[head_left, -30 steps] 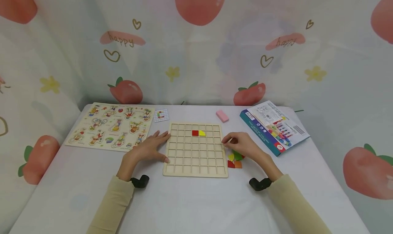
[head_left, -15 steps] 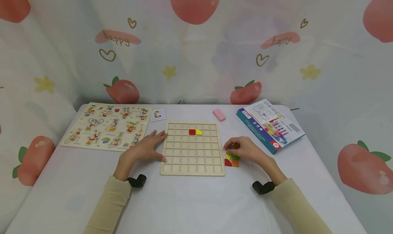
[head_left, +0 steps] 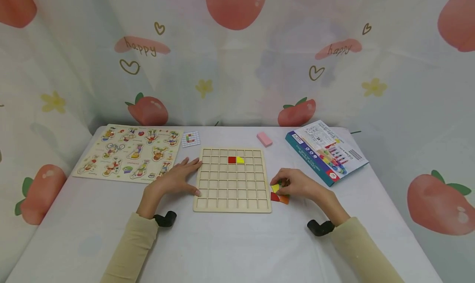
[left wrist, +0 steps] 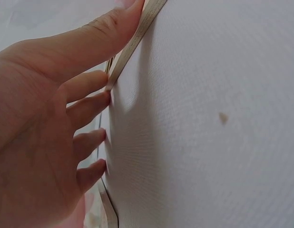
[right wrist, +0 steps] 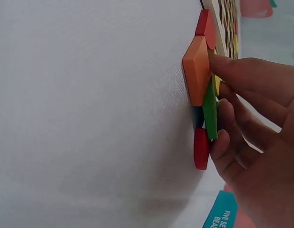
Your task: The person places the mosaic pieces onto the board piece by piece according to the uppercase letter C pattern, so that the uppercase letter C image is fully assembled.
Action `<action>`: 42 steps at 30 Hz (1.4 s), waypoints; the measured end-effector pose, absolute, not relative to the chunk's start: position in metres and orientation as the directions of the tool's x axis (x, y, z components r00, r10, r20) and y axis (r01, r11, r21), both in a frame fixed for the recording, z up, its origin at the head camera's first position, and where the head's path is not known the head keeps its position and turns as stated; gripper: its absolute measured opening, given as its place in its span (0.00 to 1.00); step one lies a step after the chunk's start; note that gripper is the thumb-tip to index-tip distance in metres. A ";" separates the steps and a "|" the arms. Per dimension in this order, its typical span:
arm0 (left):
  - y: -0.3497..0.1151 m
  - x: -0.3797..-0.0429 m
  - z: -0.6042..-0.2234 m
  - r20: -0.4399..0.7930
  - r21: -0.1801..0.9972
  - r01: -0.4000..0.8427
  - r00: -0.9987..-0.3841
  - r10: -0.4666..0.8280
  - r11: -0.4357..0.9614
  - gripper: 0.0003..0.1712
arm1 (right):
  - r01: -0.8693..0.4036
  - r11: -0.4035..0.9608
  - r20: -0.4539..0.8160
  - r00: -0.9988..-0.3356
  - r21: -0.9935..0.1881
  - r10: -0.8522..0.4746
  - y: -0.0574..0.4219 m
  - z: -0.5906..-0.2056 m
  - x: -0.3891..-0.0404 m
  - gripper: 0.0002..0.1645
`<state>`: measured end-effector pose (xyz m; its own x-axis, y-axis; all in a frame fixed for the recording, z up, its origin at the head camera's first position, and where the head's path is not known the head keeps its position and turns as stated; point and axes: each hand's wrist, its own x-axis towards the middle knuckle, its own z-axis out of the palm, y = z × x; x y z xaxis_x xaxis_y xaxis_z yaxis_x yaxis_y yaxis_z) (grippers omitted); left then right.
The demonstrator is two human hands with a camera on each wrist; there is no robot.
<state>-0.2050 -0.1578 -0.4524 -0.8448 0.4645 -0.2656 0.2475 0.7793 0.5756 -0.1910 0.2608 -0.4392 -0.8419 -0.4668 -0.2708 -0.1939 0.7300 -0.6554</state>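
A red tile [head_left: 231, 160] and yellow tile [head_left: 240, 160] sit in the board [head_left: 231, 185]; loose pieces [head_left: 275, 196] beside it presumably remain. Left hand [head_left: 172, 180]: fingers spread against the board's edge, gripping nothing. Right hand [head_left: 298, 182]: fingers bent among the pieces (grip unclear).

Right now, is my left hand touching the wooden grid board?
Touching. The left wrist view shows your left hand with its thumb against the edge of the wooden grid board.
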 end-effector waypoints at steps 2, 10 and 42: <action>-0.158 -0.205 -0.452 -0.267 0.576 0.243 -0.847 0.460 0.781 0.60 | -0.192 0.743 -0.276 -0.846 -0.641 -0.457 0.258 -0.439 -0.192 0.13; -0.155 -0.205 -0.454 -0.275 0.570 0.231 -0.850 0.448 0.788 0.60 | -0.172 0.757 -0.279 -0.860 -0.630 -0.428 0.252 -0.440 -0.195 0.12; -0.154 -0.204 -0.453 -0.273 0.559 0.240 -0.851 0.449 0.794 0.61 | -0.187 0.634 -0.143 -0.890 -0.751 -0.432 0.218 -0.442 -0.221 0.12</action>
<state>-0.2044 -0.1540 -0.4526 -0.8505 0.4492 -0.2734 0.2397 0.7939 0.5588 -0.2212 0.2178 -0.4419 -0.8903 -0.4322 -0.1434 -0.1868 0.6338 -0.7506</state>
